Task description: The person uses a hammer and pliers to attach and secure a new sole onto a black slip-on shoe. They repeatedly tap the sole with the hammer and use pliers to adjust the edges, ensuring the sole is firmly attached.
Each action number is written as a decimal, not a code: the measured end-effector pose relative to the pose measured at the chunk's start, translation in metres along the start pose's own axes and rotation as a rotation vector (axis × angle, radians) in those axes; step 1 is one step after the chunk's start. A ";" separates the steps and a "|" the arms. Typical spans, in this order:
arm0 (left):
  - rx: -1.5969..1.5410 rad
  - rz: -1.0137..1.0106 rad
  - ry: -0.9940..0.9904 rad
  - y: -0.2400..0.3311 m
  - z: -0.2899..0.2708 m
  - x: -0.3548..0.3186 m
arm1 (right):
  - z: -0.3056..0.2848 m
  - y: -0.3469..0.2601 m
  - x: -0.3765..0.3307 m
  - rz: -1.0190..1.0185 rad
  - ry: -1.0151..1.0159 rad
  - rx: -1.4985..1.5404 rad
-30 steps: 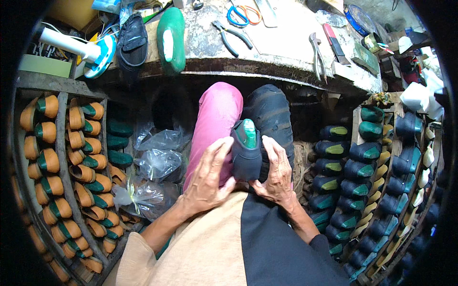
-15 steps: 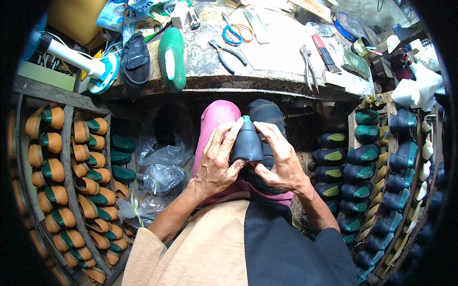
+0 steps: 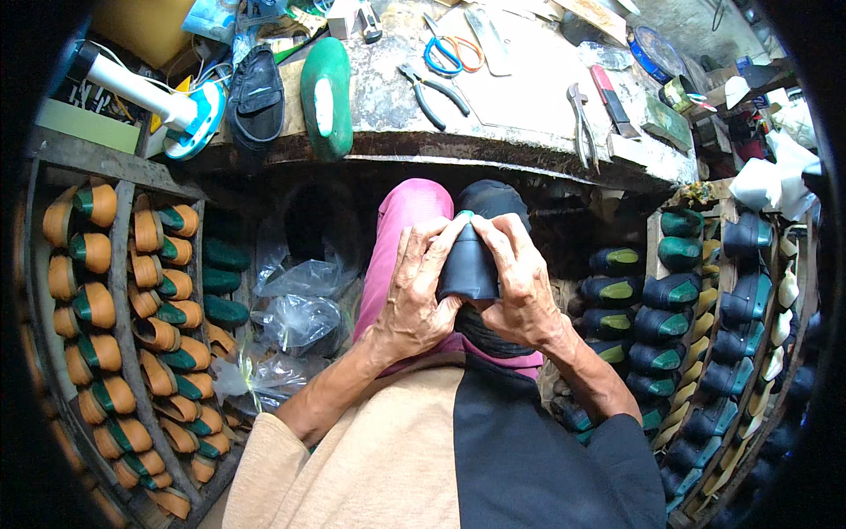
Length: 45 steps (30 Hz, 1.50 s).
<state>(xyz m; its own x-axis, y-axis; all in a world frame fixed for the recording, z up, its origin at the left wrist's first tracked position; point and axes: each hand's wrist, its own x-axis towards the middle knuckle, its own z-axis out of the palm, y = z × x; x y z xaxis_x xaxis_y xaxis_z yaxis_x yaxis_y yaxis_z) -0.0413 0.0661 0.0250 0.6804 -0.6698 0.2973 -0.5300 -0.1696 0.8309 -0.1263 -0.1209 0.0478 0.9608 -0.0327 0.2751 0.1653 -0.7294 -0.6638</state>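
From here I see the left hand and right hand gripping a dark shoe, apparently pressing it. Next probably calls for even pressure.

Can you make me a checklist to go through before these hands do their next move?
1. Left hand on the dark shoe piece: ok, fingers and thumb touch it.
2. Right hand on it too: ok, gripping the other side.
3. One hand free: not ok, both are on the piece.
4. Pliers with black handles out of the hands: ok, lying on the workbench.
5. Far side of the piece smooth: cannot tell, it is turned away from the camera.
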 end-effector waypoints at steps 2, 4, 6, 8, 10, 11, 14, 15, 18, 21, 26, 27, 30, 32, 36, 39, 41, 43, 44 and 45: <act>0.015 0.009 0.019 -0.002 0.002 -0.001 | 0.001 0.000 -0.001 -0.017 0.000 -0.020; 0.024 0.040 0.030 -0.002 0.002 -0.004 | 0.003 0.000 -0.004 -0.014 -0.002 -0.051; 0.015 0.051 0.028 0.000 0.001 -0.008 | 0.004 -0.001 -0.011 -0.040 0.021 -0.019; -0.009 0.024 0.012 0.004 -0.003 -0.020 | 0.006 -0.005 -0.023 -0.021 0.024 0.010; -0.051 0.025 -0.020 0.006 -0.009 -0.037 | 0.008 -0.010 -0.040 0.070 0.032 0.107; -0.069 0.009 -0.040 0.006 -0.013 -0.046 | 0.009 -0.012 -0.049 0.094 0.048 0.190; -0.233 -0.049 -0.167 0.002 -0.022 -0.066 | 0.011 -0.016 -0.072 0.116 -0.003 0.189; -0.261 -0.038 -0.200 0.001 -0.024 -0.069 | 0.011 -0.016 -0.076 0.098 -0.005 0.154; -0.103 -0.078 -0.277 0.003 -0.027 -0.070 | 0.015 -0.020 -0.083 0.087 0.020 0.100; -0.250 -0.094 -0.334 0.003 -0.028 -0.057 | 0.018 -0.022 -0.082 0.094 0.047 0.100; -0.252 -0.069 -0.312 -0.005 -0.014 -0.041 | 0.018 -0.024 -0.079 0.108 0.054 0.115; -0.242 -0.059 -0.304 -0.007 -0.012 -0.040 | 0.018 -0.022 -0.078 0.114 0.054 0.119; -0.162 -0.014 -0.255 -0.014 -0.005 -0.035 | 0.018 -0.016 -0.073 0.128 0.021 0.147; -0.144 -0.032 -0.250 -0.019 -0.002 -0.027 | 0.019 -0.009 -0.068 0.140 0.015 0.160; -0.143 -0.055 -0.242 -0.023 0.002 -0.015 | 0.021 0.003 -0.060 0.162 0.019 0.179; -0.143 -0.061 -0.263 -0.021 0.000 -0.018 | 0.025 0.005 -0.064 0.150 0.006 0.179; -0.149 -0.049 -0.268 -0.019 -0.001 -0.027 | 0.028 0.003 -0.073 0.191 -0.015 0.192; -0.158 -0.027 -0.256 -0.016 -0.002 -0.036 | 0.033 0.000 -0.082 0.216 -0.028 0.200; -0.187 -0.055 -0.281 -0.015 -0.002 -0.041 | 0.035 -0.002 -0.086 0.222 -0.029 0.202; -0.201 -0.070 -0.269 -0.015 -0.001 -0.044 | 0.036 -0.002 -0.089 0.222 -0.031 0.210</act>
<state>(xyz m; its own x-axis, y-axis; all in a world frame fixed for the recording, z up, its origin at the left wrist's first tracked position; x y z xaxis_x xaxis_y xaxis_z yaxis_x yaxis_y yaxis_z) -0.0631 0.0993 0.0004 0.5399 -0.8326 0.1240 -0.3581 -0.0938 0.9290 -0.2041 -0.0914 -0.0002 0.9844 -0.1524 0.0878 -0.0106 -0.5498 -0.8352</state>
